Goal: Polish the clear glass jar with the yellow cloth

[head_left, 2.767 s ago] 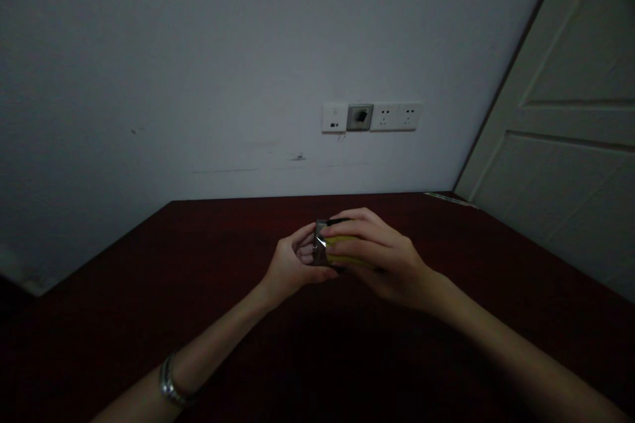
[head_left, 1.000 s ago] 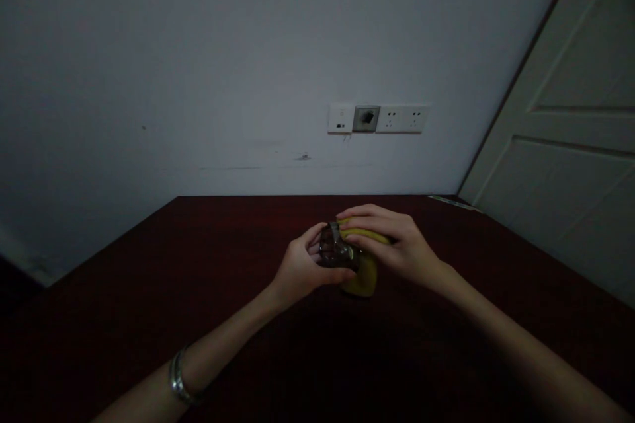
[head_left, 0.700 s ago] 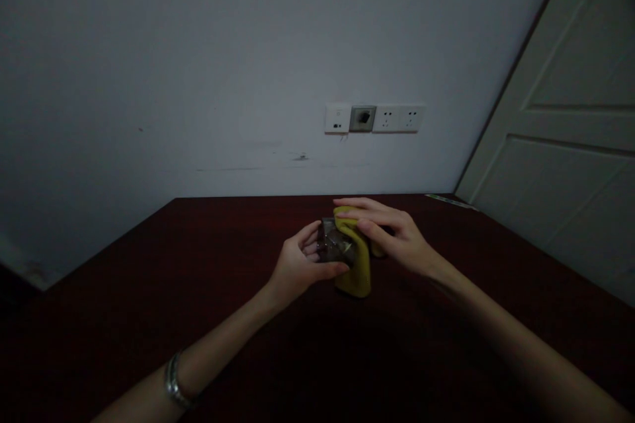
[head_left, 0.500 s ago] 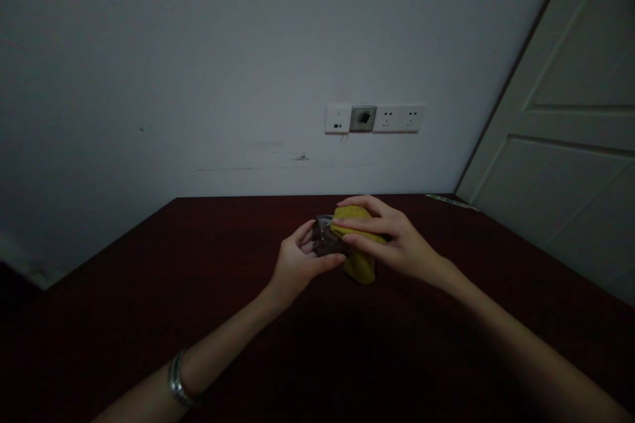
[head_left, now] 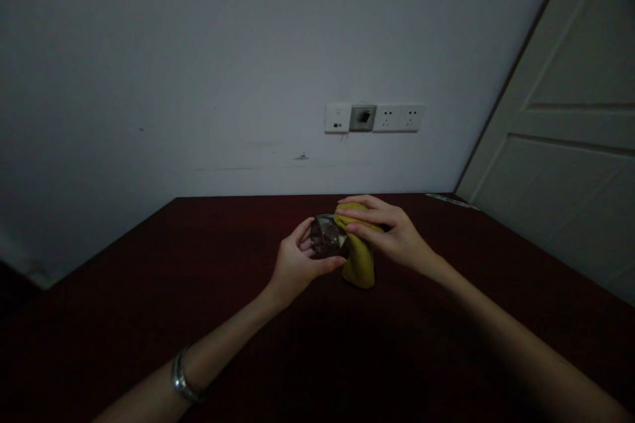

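My left hand [head_left: 296, 264] is closed round a small dark glass object [head_left: 325, 238], held just above the dark red table [head_left: 198, 277]. A silver bracelet sits on that wrist. My right hand [head_left: 389, 234] presses a yellow cloth [head_left: 358, 259] against the right side of the glass object, fingers closed over the cloth's top. The cloth's lower part hangs down toward the table. The room is dim, so the glass object's exact shape is hard to make out.
A grey wall rises behind the table, with a row of white sockets and a grey switch plate [head_left: 374, 117]. A white panelled door [head_left: 570, 139] stands at the right. A thin pale strip [head_left: 449, 199] lies at the table's far right corner.
My right hand has kept shifting the yellow cloth over the glass object; the cloth hangs lower now than half a second ago. The left hand has turned the object slightly.
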Available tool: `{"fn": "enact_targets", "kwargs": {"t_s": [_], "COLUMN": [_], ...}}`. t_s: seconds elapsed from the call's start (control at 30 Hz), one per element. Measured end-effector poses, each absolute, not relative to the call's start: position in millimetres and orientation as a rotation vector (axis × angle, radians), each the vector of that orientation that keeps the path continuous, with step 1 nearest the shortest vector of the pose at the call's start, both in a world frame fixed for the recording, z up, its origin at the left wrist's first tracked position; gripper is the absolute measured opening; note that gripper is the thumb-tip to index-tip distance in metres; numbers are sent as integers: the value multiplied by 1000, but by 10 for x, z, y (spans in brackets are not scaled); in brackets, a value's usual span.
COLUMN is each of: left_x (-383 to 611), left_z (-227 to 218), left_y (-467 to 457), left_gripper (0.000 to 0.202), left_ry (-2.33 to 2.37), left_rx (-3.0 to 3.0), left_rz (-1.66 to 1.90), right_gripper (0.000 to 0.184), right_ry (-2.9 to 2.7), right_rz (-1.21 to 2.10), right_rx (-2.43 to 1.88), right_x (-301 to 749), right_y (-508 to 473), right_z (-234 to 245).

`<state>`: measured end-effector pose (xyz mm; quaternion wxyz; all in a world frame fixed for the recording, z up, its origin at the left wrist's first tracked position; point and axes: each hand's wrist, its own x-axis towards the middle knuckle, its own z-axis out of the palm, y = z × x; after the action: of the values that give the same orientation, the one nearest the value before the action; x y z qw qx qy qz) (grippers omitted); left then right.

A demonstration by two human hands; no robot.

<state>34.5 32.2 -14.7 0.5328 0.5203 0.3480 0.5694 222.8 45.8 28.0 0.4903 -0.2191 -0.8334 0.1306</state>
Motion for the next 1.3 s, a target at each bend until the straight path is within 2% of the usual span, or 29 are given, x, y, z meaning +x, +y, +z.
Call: {"fn": "enact_targets", "kwargs": {"t_s": [0.23, 0.5, 0.67, 0.77, 1.0, 1.13, 1.3], "left_x": [333, 346, 340, 345, 305, 261, 251], "left_z": [-145, -128, -142, -134, -74, -46, -11], "left_y": [314, 290, 297, 298, 272, 261, 249], "left_gripper": [82, 88, 85, 80, 94, 95, 85], "left_ry": [780, 832, 829, 798, 807, 761, 718], "left_rx": [1310, 1297, 1326, 1330, 1334, 1356, 1325], "left_rz": [1321, 1314, 1313, 1292, 1265, 1229, 1203], "right_gripper": [29, 25, 22, 17, 21, 21, 21], "right_ry": [-2243, -2162, -2279, -2271, -2009, -1923, -1884], "right_rz": [158, -24, -193, -152, 194, 248, 258], "right_rx": [-362, -615, -517, -461, -557, -596, -609], "right_x": [2285, 2262, 2275, 2232, 2179, 2171, 2160], "right_y": [332, 369, 291, 263, 319, 333, 330], "right_z": [353, 351, 403, 399, 342, 327, 309]}}
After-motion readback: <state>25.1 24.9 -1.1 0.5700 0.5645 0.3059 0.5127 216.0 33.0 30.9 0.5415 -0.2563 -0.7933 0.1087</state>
